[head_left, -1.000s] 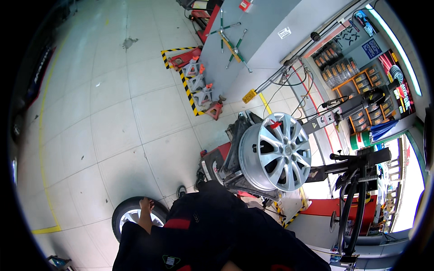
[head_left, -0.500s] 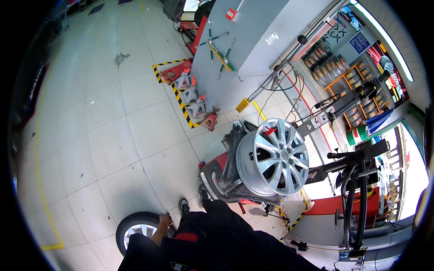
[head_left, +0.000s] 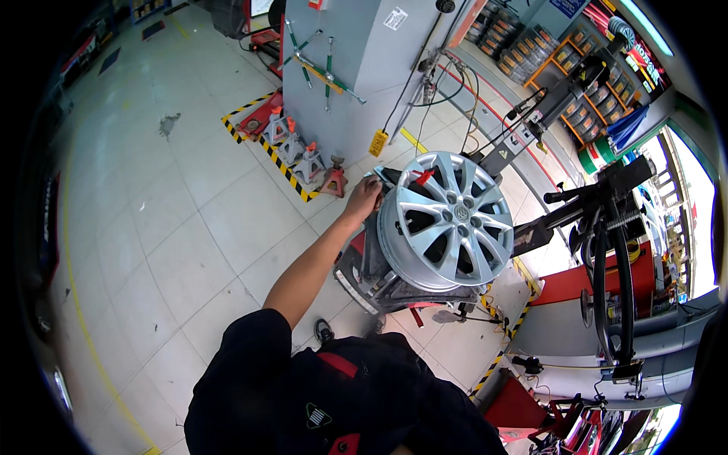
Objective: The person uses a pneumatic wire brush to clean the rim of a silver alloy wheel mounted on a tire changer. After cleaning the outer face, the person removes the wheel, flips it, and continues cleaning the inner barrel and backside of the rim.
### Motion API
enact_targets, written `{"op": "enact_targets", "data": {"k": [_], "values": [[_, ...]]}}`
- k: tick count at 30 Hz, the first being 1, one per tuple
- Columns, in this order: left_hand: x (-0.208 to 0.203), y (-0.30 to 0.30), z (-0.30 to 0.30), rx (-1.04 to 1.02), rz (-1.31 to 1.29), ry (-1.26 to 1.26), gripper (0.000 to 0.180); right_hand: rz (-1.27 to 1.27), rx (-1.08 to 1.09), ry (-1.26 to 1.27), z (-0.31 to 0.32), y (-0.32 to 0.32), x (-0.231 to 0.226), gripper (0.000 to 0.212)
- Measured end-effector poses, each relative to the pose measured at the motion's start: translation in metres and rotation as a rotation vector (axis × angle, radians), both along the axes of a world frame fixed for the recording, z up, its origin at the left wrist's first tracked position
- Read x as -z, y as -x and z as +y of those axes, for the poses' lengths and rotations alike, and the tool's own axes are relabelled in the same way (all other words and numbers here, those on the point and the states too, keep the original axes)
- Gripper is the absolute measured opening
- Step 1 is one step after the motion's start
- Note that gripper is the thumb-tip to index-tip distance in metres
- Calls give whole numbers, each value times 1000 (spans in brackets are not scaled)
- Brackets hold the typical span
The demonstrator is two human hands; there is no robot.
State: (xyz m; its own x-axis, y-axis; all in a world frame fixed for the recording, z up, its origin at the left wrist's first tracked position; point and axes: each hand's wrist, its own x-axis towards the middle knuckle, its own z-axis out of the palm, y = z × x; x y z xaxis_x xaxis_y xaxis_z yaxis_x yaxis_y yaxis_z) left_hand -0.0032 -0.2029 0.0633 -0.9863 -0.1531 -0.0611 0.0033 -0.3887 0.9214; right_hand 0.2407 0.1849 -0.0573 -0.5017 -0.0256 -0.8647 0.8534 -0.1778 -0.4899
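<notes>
My left arm stretches forward, and my left hand (head_left: pixel 367 199) is beside the far left edge of a bare silver alloy wheel rim (head_left: pixel 461 214). Its fingers are curled together by a small pale-blue thing at the corner of the tyre changer (head_left: pixel 362 282). What they hold, if anything, is too small to make out. The multi-spoke rim lies tilted on top of the machine, with a red piece (head_left: pixel 424 177) on its upper left edge. My right hand is out of view.
The tyre changer's black arm (head_left: pixel 580 208) stands right of the rim. Jack stands (head_left: pixel 307 162) sit inside black-and-yellow floor tape beyond my hand. A grey pillar (head_left: pixel 356 76) holds cross wrenches (head_left: pixel 329 73). A yellow hanging control box (head_left: pixel 378 142) is near the rim.
My left hand has left the tyred wheel on the floor and reached forward to the machine beside the rim. That wheel is no longer visible, and the view has shifted.
</notes>
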Motion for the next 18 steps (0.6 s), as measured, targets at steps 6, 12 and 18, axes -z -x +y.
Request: {"op": "enact_targets", "data": {"k": [6,12,18], "values": [[-58,71,86,141,100,90,53,8,159,-31,37,-12,4,29],[-47,112,142,367,169,236,49,-16,302,-59,79,-8,23,30],[-53,150,158,544,44,-680,54,-74,431,-109,137,6,61,32]]}}
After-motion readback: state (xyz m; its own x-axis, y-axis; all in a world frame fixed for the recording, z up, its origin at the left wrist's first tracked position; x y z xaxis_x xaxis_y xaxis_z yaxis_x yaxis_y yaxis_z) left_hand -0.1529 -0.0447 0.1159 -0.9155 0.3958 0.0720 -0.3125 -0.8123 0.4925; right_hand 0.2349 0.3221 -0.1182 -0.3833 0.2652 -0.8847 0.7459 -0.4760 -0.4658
